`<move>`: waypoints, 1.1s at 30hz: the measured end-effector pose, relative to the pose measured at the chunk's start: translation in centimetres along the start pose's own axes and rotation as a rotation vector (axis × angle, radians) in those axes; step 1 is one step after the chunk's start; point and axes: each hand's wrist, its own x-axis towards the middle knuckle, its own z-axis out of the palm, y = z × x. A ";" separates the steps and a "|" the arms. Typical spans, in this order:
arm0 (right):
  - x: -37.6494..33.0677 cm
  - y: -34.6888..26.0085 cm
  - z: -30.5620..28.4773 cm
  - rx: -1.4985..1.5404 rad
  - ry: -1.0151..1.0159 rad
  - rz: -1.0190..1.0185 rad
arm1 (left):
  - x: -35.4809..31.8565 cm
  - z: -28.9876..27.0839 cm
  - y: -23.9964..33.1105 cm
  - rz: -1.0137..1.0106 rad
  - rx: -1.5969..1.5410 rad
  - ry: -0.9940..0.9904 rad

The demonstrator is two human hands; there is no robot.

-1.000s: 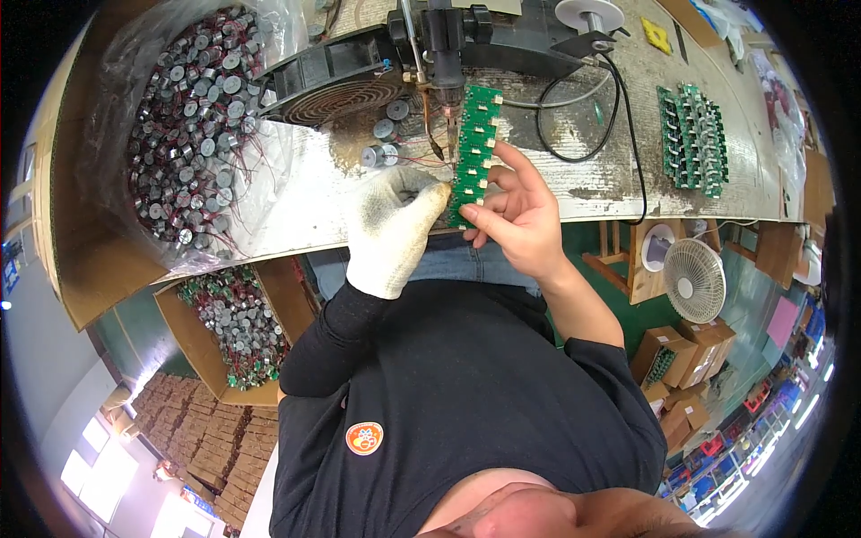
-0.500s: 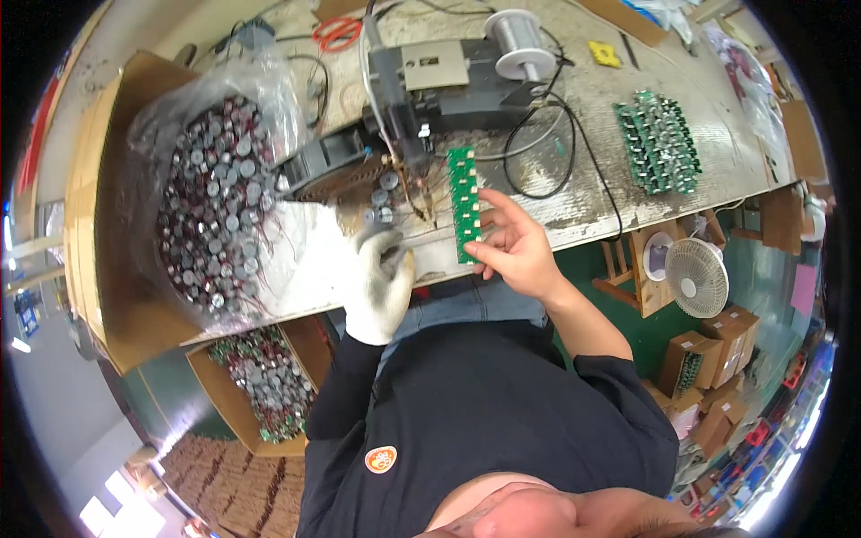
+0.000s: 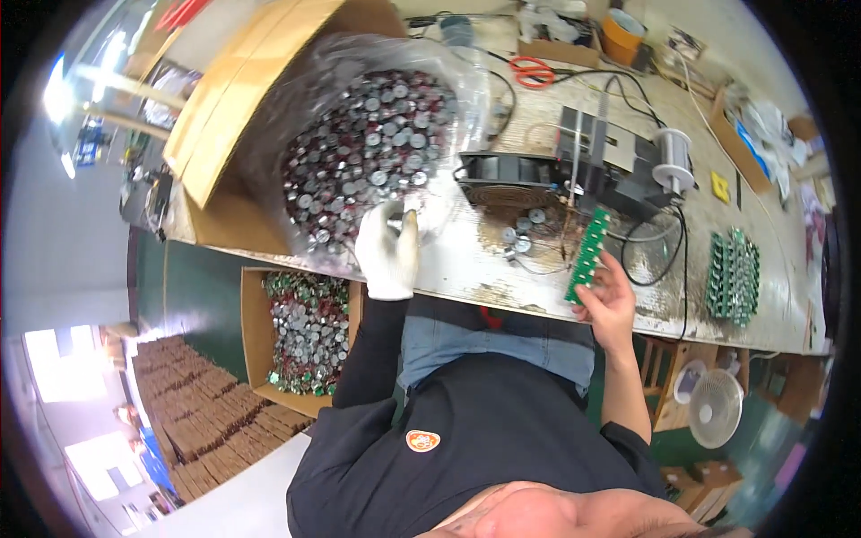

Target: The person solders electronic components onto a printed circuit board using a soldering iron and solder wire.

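My right hand (image 3: 611,300) pinches the lower end of a long narrow green circuit board (image 3: 588,255) with a row of pale parts along it. The board stands tilted over the table's front, beside the soldering machine (image 3: 619,152). My left hand (image 3: 387,255), in a white glove, hovers at the near edge of a clear plastic bag with a heap of small round grey parts with dark red wires (image 3: 368,134). Its thumb and fingers are apart, and I see nothing between them. Several loose round parts (image 3: 523,235) lie by the black fan (image 3: 508,170).
An open cardboard box (image 3: 242,99) surrounds the bag at the left. Stacked green boards (image 3: 734,278) lie at the right. A solder spool (image 3: 672,157), red scissors (image 3: 532,73) and cables sit behind. Below the table is another carton (image 3: 256,345) of wired boards; a white fan (image 3: 715,408) stands right.
The view has swung left. My left hand has gone from beside the loose parts leftward to the bag of round parts. My right hand still holds the board, now more slanted.
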 end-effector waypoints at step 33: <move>0.3 -0.2 0.2 0.005 -0.028 -0.006 | 8.1 -0.9 -2.3 0.173 -0.086 -0.355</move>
